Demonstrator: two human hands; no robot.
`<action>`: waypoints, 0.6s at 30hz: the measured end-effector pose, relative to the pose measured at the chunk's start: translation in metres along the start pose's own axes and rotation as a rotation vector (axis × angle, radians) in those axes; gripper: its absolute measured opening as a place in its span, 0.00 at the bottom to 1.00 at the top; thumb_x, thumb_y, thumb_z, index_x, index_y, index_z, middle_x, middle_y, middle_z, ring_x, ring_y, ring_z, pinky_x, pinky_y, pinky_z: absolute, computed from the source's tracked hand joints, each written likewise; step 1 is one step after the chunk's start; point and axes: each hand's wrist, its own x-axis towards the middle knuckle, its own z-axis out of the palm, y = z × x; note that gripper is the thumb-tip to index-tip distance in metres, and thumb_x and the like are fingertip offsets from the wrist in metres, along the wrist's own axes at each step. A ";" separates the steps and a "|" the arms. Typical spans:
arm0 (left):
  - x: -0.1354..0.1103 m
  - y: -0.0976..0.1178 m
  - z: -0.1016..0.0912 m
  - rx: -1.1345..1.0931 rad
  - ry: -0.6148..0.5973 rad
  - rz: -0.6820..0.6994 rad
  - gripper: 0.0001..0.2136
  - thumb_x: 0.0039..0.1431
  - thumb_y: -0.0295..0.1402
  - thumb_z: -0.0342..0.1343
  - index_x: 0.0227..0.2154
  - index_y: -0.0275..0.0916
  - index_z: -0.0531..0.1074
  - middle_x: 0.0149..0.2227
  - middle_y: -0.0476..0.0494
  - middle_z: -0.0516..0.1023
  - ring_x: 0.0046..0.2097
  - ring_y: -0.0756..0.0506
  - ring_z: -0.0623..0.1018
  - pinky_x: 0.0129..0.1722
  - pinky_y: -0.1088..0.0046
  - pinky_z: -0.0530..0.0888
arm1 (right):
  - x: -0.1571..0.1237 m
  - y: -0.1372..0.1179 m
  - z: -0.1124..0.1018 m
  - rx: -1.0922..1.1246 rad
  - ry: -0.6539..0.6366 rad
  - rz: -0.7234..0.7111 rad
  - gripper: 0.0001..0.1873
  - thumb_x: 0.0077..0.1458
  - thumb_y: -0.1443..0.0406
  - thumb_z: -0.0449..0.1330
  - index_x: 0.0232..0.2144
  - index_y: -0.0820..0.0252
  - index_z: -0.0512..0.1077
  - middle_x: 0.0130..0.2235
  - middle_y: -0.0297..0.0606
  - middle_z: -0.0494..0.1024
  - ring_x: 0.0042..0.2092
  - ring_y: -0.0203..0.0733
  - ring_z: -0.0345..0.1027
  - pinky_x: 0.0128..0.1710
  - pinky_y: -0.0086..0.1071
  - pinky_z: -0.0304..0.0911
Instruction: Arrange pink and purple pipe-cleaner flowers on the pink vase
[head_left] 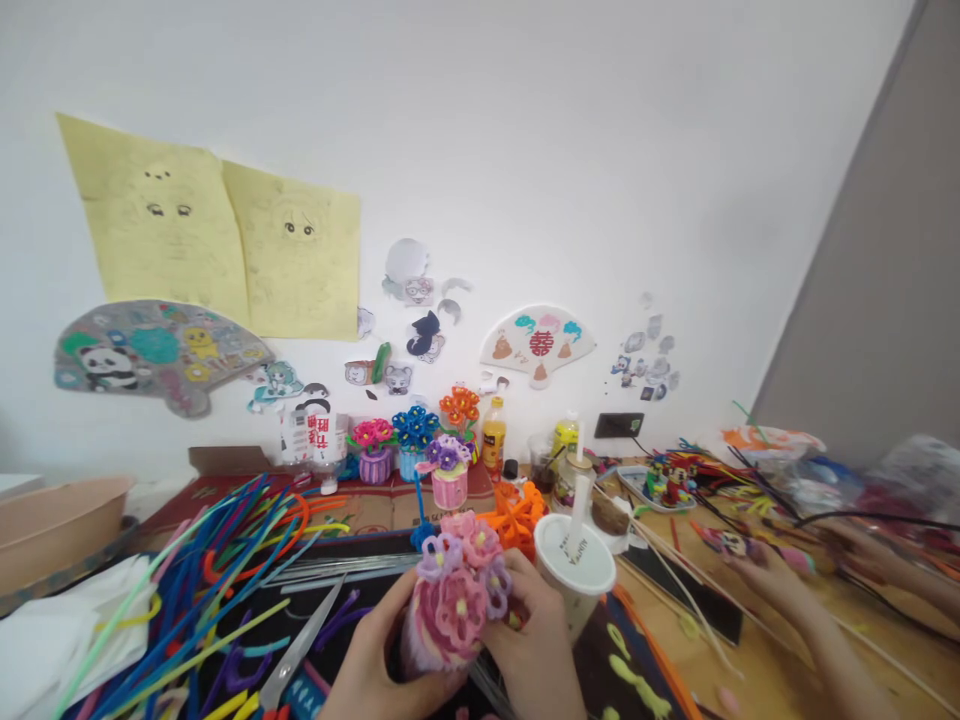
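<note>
A small pot of pink and purple pipe-cleaner flowers (456, 590) sits low in the middle of the view, held between both my hands. My left hand (371, 660) wraps its left side with fingers curled round it. My right hand (536, 640) grips the right side, fingers closed against the flowers. A white lidded drink cup with a straw (574, 565) stands just right of my right hand. Scissors (300, 645) lie on the dark mat left of my left hand.
A heap of coloured pipe cleaners (217, 570) covers the left of the table. Finished flower pots (416, 450) and bottles (493, 435) line the wall. Another person's hands (787, 590) work at the right among wires and craft pieces. A tan tub (52, 520) stands far left.
</note>
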 end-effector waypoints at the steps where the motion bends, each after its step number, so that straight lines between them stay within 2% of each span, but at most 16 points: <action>1: 0.000 0.002 0.001 0.003 -0.009 -0.008 0.34 0.33 0.36 0.72 0.48 0.40 0.72 0.47 0.43 0.79 0.50 0.37 0.76 0.53 0.66 0.72 | 0.000 0.000 0.001 0.002 -0.003 -0.003 0.07 0.41 0.73 0.57 0.21 0.59 0.73 0.28 0.31 0.66 0.29 0.37 0.56 0.36 0.29 0.62; 8: 0.000 0.002 -0.001 -0.028 -0.023 -0.022 0.33 0.33 0.36 0.73 0.48 0.40 0.72 0.47 0.42 0.79 0.50 0.35 0.76 0.54 0.62 0.72 | 0.000 -0.002 0.002 -0.050 0.019 -0.053 0.05 0.41 0.72 0.60 0.19 0.59 0.73 0.30 0.35 0.71 0.31 0.39 0.64 0.28 0.27 0.57; 12: 0.002 -0.009 -0.005 -0.082 0.033 0.006 0.36 0.31 0.37 0.74 0.49 0.40 0.71 0.50 0.40 0.77 0.52 0.34 0.75 0.55 0.58 0.70 | 0.001 -0.004 0.001 -0.034 0.042 -0.081 0.03 0.41 0.70 0.62 0.22 0.59 0.74 0.33 0.37 0.74 0.35 0.43 0.68 0.33 0.30 0.62; 15: 0.001 -0.010 -0.004 -0.139 0.074 0.011 0.37 0.31 0.37 0.74 0.49 0.41 0.69 0.51 0.40 0.76 0.54 0.35 0.74 0.55 0.61 0.70 | 0.002 0.001 -0.002 0.053 0.045 -0.058 0.14 0.40 0.67 0.65 0.34 0.58 0.76 0.36 0.38 0.75 0.37 0.45 0.69 0.35 0.32 0.63; 18: 0.000 -0.006 0.000 -0.156 0.122 -0.002 0.37 0.31 0.38 0.74 0.49 0.41 0.68 0.51 0.40 0.76 0.55 0.35 0.73 0.54 0.63 0.71 | 0.001 0.009 -0.003 0.216 0.017 0.020 0.30 0.37 0.64 0.69 0.47 0.56 0.71 0.41 0.39 0.77 0.39 0.46 0.71 0.38 0.34 0.65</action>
